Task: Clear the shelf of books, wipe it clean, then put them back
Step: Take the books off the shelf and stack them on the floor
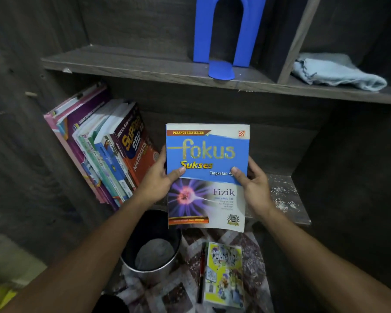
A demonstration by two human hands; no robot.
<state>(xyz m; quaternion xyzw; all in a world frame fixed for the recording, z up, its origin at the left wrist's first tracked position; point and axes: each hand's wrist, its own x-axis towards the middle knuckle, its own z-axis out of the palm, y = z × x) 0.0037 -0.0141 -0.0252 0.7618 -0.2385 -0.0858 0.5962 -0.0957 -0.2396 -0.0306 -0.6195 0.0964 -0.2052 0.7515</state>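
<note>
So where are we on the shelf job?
Done: row of books leans on the lower shelf, cloth parked above, so wiping probably over. In hand: left hand and right hand hold the Fizik book. Left: it and the yellow book on the floor.

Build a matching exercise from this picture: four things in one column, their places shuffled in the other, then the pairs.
Things
1. physics book
2. cloth
3. blue bookend
4. yellow book

Places
A. lying down low, beside the bin
B. held by the left hand and right hand
C. on the upper shelf, right of the divider
D. on the upper shelf, left of the divider

Pairs: 1-B, 2-C, 3-D, 4-A
</note>
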